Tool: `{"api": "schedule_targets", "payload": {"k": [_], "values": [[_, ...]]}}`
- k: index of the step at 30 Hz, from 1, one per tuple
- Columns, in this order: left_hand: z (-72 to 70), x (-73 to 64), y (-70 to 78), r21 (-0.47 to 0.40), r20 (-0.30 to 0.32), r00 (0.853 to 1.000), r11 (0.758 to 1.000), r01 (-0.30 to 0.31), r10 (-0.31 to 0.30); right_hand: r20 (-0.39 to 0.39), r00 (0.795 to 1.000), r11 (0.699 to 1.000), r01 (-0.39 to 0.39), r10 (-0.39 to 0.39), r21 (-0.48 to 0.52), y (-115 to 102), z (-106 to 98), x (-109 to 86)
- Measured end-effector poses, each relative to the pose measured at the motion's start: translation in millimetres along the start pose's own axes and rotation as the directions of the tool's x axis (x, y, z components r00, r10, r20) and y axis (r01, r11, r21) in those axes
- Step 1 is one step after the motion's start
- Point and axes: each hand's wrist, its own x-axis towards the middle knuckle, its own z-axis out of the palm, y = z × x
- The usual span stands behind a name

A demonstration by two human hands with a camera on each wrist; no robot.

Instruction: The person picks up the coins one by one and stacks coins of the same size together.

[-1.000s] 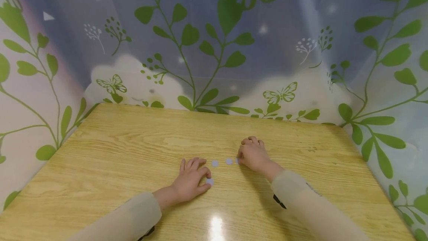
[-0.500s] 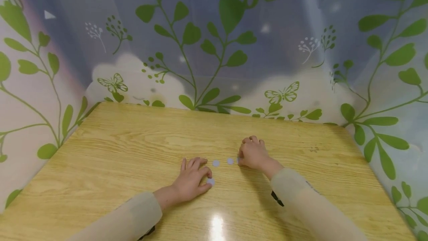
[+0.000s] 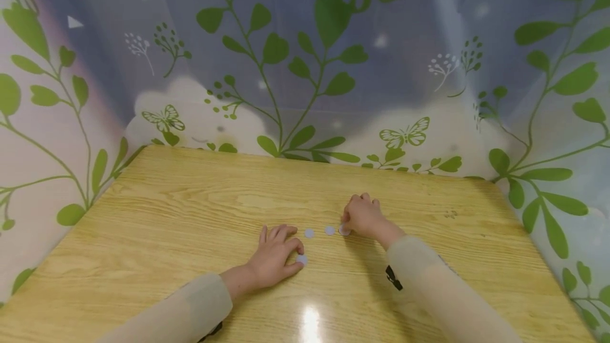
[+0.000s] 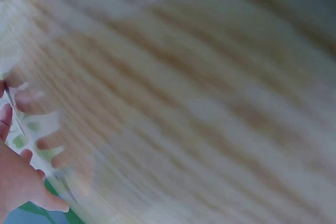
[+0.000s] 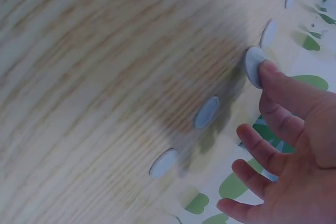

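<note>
Several small pale round discs lie in a row on the wood-grained table. Two of them, one disc (image 3: 309, 233) and another disc (image 3: 330, 231), lie between my hands in the head view. My right hand (image 3: 366, 217) pinches a raised disc (image 5: 253, 66) between thumb and forefinger, its other fingers spread. Beyond it in the right wrist view are a flat disc (image 5: 207, 112) and a further disc (image 5: 164, 163), hidden by my hand from the head view. My left hand (image 3: 270, 258) holds a disc (image 3: 302, 260) between thumb and forefinger; the left wrist view does not show that disc clearly.
The wooden table (image 3: 190, 195) reaches back to a curtain (image 3: 305, 94) printed with green leaves and butterflies, which also hangs on both sides. A bright light reflection (image 3: 310, 324) falls on the near part of the tabletop.
My right hand has turned slightly, and more of the disc at its fingertips shows in the head view. My left hand keeps its place with its disc. The head view has shifted slightly.
</note>
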Motion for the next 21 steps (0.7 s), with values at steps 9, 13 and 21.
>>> {"api": "schedule_targets", "payload": {"k": [9,13,21], "values": [[0.2,-0.3,1.1,0.006,-0.004,1.0,1.0,0.003,-0.003,0.073,0.997,0.998,-0.019,0.014,0.06,3,-4,-2.0],[-0.1,-0.6,1.6,0.004,-0.003,1.0,1.0,0.005,-0.005,0.094,0.995,0.997,-0.023,0.015,0.078,6,-6,-3.0],[-1.2,-1.3,1.3,0.021,-0.008,1.0,1.0,-0.004,0.004,0.118,0.993,0.994,-0.028,0.015,0.109,9,-13,-8.6]]}}
